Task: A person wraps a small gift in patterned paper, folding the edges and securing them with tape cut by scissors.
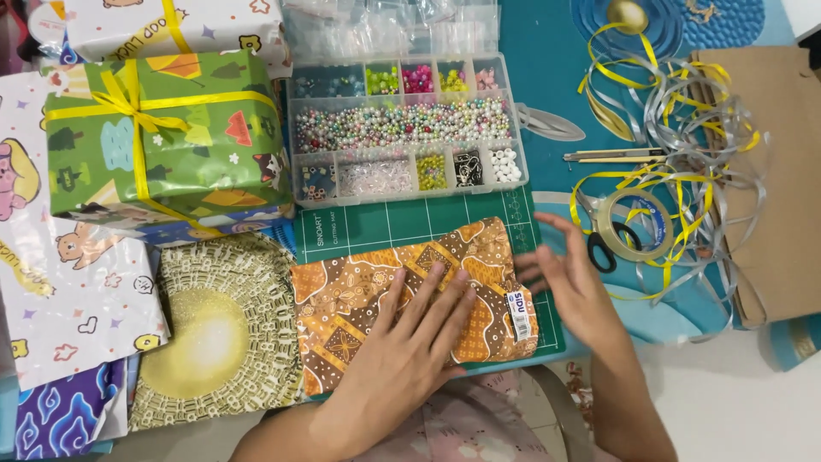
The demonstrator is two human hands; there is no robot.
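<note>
A flat rectangular parcel wrapped in orange-and-brown patterned paper [410, 299] is being pressed flat on the green gridded cutting mat [402, 224], judging by the left hand [410, 342] laid on it palm down, fingers spread. The right hand [569, 278] is held open, empty, just at the parcel's right end, where a small white label is stuck. Firm, even smoothing of the glossy paper seems called for next. Behind lies a clear plastic compartmented bead box [406, 128].

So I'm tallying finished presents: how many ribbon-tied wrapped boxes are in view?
2. The green box with a yellow bow sits left of the bead organizer; a white box lies behind it, cut off by the frame. More may be hidden.
</note>
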